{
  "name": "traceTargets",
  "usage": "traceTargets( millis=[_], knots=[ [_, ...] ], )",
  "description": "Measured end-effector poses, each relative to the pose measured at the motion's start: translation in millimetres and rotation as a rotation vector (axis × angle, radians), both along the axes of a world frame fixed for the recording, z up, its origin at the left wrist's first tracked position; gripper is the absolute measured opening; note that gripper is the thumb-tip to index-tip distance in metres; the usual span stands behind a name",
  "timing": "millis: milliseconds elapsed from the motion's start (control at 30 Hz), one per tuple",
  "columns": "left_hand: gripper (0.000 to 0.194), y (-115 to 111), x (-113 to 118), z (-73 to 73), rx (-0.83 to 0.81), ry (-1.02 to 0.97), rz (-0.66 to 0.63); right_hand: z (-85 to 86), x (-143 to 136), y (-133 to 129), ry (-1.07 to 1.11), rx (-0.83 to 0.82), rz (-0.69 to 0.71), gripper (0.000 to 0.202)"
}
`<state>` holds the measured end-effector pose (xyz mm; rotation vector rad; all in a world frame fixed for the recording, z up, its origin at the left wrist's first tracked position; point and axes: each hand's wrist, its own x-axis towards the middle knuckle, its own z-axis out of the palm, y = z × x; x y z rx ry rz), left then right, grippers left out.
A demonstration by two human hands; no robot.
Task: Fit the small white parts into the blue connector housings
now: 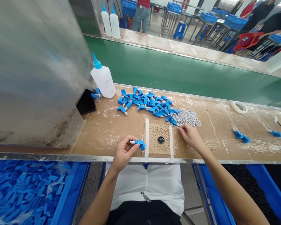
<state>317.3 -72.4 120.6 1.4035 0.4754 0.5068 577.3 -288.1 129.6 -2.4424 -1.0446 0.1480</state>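
Between the thumb and fingers of my left hand (125, 151) is a small blue plastic part (140, 144) with a white piece at its end, held above the bench's front edge. My right hand (189, 135) has its fingertips pinched together at the near edge of a heap of small grey-white pieces (187, 117); what they grip, if anything, is too small to make out. Beside that heap, to its left, lies a loose pile of similar blue parts (152, 103). Between my hands a cardboard pad (155, 129), taped down, carries a small round black dish (161, 140).
A white bottle with a blue nozzle (104, 81) stands by the metal panel (35, 72), near a black phone-like object (86, 102). A tape roll (239, 107) lies right. Beyond runs a green belt (178, 68). Blue bins (67, 193) flank my lap. People are farther back.
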Motion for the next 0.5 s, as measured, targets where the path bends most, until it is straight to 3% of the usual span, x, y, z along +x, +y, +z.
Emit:
traceTargets(
  millis=[267,400,500],
  knots=[
    [0.031,-0.2,-1.4,1.3,0.009,-0.007,-0.014,12.0,3.2,18.6,0.039,-0.166,-0.049,0.014],
    [0.031,-0.1,-1.3,0.2,0.007,-0.022,-0.014,22.0,4.0,21.5,0.063,-0.214,0.026,0.012],
    [0.03,-0.5,-1.6,-1.4,-0.017,-0.034,-0.018,21.0,-0.7,14.4,-0.016,-0.143,0.115,0.011]
  ],
)
